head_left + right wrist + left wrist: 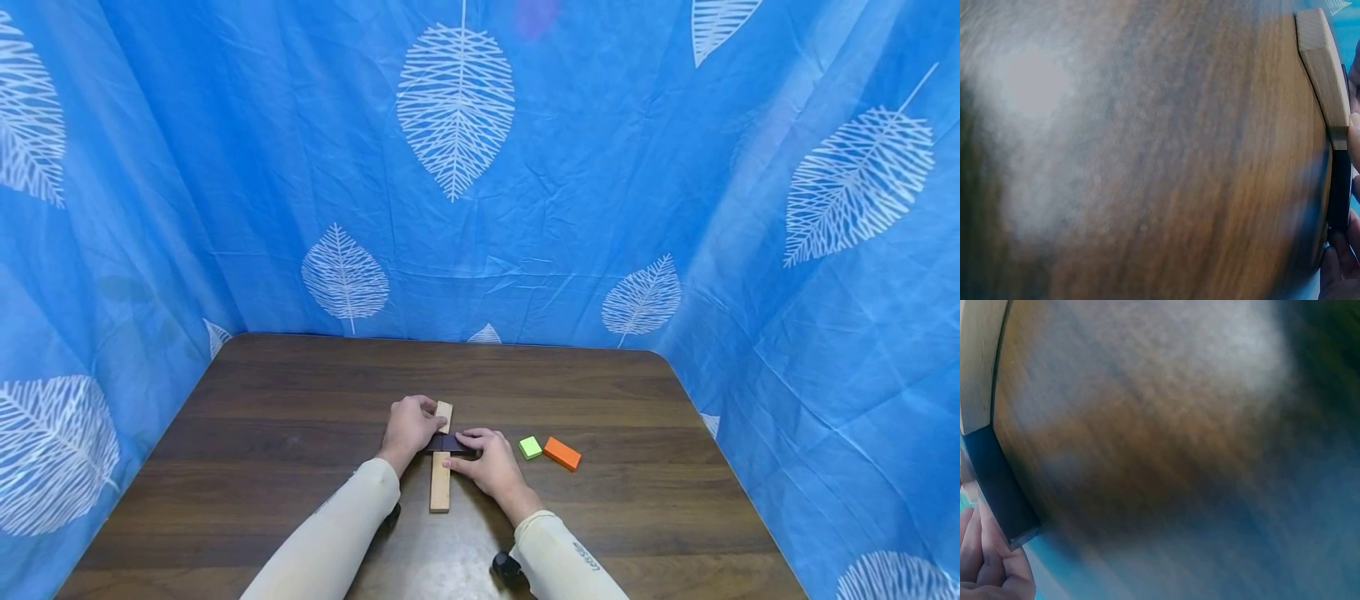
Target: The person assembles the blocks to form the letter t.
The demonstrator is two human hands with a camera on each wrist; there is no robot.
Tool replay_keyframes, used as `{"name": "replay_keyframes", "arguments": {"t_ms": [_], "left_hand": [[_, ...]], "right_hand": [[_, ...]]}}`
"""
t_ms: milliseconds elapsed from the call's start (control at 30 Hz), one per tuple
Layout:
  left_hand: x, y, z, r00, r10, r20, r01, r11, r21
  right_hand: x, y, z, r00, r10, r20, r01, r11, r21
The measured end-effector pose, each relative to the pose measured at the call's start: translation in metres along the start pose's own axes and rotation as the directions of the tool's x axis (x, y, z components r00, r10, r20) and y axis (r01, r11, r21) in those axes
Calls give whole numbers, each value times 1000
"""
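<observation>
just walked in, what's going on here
Someone is handling blocks laid in a cross on a brown wood-grain table. Their left hand holds the far pale wooden bar. Their right hand grips the right end of the dark, bar-shaped crosspiece, its thumb by the near pale wooden bar. Off to the right, a small lime-green square block and an orange rectangular block lie untouched.
</observation>
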State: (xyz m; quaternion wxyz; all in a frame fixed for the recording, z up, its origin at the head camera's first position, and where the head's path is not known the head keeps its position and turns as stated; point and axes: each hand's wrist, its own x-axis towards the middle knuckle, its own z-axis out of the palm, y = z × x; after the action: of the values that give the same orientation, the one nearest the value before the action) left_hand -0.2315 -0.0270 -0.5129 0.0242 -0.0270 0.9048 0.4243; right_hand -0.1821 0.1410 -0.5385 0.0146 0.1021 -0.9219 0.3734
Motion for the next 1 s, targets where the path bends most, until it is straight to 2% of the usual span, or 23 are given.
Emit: {"name": "replay_keyframes", "arguments": {"t_ms": [100,233,433,600,767,867,1000], "left_hand": [[0,1,0,1000,-2,16,2,999,37],[0,2,0,999,24,22,-27,991,128],[-2,0,-1,995,100,10,-98,944,316],[-4,0,0,991,135,15,-131,916,379],[-5,0,2,990,138,10,-131,907,400],[-5,-1,1,992,128,7,-121,917,379],[-8,-7,-3,992,127,16,-125,943,307]], "right_hand": [[0,-1,-1,1000,-10,-1,10,1000,-6],[1,0,-1,1000,-3,0,3,1000,-4],[0,-1,-1,1000,4,11,-4,1000,-8],[0,-1,-1,1000,13,10,-13,1000,-7],[0,-1,-2,1000,17,7,-17,1000,-4],[-1,-2,-2,1000,15,6,-15,1000,0],[-2,-2,-1,1000,-14,-1,14,1000,-11]]}}
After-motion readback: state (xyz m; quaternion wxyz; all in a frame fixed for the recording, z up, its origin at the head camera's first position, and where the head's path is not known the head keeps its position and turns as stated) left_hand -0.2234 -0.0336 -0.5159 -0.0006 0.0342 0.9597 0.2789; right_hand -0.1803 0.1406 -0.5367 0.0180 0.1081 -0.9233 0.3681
